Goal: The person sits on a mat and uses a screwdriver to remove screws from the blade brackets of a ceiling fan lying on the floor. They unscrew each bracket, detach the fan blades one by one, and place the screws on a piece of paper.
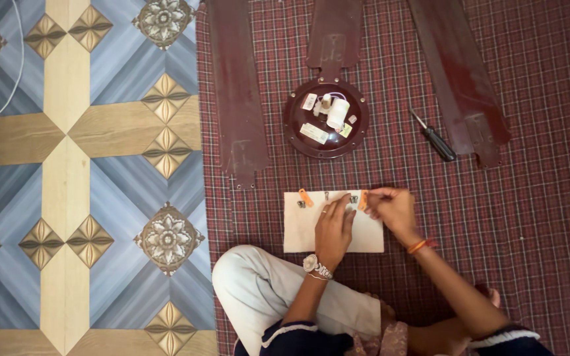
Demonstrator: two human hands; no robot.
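Observation:
I sit on the floor over a cream cloth spread on a checked maroon mat. My left hand rests flat on the cloth, fingertips beside several small metal screws. My right hand pinches a small orange piece at the cloth's top edge. Another orange piece lies near the cloth's top left. Beyond the cloth sits a round dark-red fan motor housing with a white capacitor and wires on top.
Three dark-red fan blades lie on the mat: one at left, one at top centre, one at right. A black-handled screwdriver lies right of the motor. Patterned blue and tan flooring with a white cable is at left.

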